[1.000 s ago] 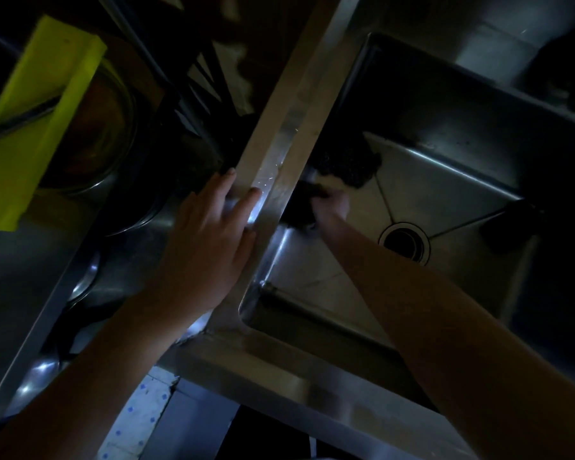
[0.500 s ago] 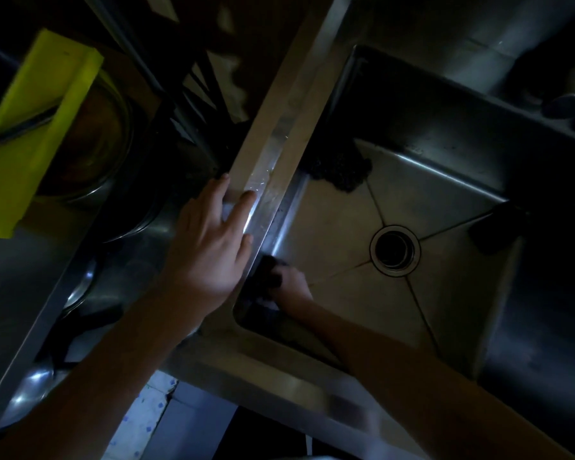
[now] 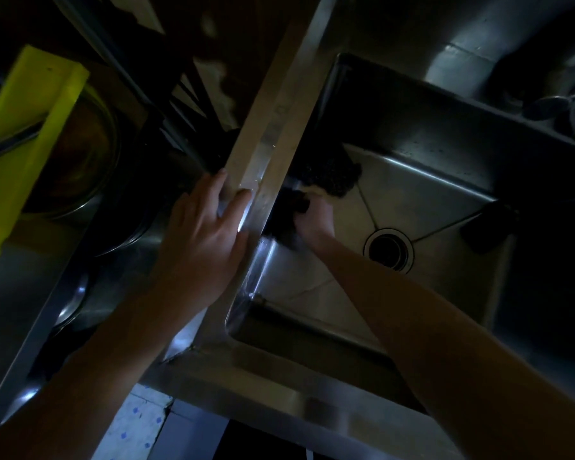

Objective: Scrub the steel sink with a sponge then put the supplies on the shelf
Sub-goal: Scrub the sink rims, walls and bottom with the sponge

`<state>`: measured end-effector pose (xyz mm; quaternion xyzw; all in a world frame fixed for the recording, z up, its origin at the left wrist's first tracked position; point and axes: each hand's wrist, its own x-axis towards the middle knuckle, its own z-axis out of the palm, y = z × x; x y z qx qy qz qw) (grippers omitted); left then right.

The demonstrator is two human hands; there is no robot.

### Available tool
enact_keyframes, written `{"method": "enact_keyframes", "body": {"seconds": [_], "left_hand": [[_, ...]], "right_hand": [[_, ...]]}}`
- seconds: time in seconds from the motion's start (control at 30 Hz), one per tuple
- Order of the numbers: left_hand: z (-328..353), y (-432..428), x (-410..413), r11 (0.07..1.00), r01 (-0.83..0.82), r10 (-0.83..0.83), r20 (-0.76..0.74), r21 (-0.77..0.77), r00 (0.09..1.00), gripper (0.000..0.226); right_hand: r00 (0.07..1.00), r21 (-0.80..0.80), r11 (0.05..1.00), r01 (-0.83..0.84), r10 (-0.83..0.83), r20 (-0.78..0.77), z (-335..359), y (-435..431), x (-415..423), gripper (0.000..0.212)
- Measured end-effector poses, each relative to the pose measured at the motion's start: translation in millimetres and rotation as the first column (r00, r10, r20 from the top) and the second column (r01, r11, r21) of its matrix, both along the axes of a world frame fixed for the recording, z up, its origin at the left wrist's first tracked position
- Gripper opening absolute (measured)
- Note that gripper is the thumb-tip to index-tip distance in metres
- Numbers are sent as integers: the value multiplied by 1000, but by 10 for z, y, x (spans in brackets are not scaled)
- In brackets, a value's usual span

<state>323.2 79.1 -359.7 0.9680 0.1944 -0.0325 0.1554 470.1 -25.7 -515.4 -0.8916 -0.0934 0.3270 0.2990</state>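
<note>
The scene is dim. The steel sink (image 3: pixel 422 194) fills the right half of the head view, with a round drain (image 3: pixel 389 249) in its floor. My right hand (image 3: pixel 316 217) is down inside the basin by the left wall and grips a dark sponge (image 3: pixel 291 209) pressed against that wall. A dark scouring pad (image 3: pixel 332 175) lies in the far left corner of the basin, just beyond the sponge. My left hand (image 3: pixel 203 234) rests with straight fingers on the steel rim (image 3: pixel 273 127) between the sink and the left counter.
A yellow-green board (image 3: pixel 24 141) lies over a glass bowl (image 3: pixel 80 167) at the left. A dark object (image 3: pixel 485 227) sits at the basin's right side. Metal utensils (image 3: pixel 571 104) lie at the far right corner. Dark rack bars stand beyond the rim at top centre.
My right hand with the sponge went from the far part of the left wall to the near corner and is now back further along that wall. My left hand stayed on the rim.
</note>
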Motion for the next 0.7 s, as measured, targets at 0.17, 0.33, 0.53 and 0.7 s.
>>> {"method": "enact_keyframes", "body": {"seconds": [0.17, 0.33, 0.53, 0.7], "left_hand": [[34, 7, 72, 1000, 9, -9, 36, -7, 999, 55], [-24, 21, 60, 999, 24, -25, 58, 32, 998, 45], [-139, 41, -28, 998, 40, -43, 59, 47, 997, 45], [-190, 22, -136, 998, 27, -30, 64, 52, 997, 46]], "right_hand": [[911, -208, 895, -395, 410, 38, -124, 52, 144, 33], [681, -379, 621, -686, 732, -34, -191, -92, -190, 41], [372, -334, 330, -883, 925, -71, -100, -487, -635, 40], [263, -235, 215, -948, 944, -199, -272, -769, -877, 78]]}}
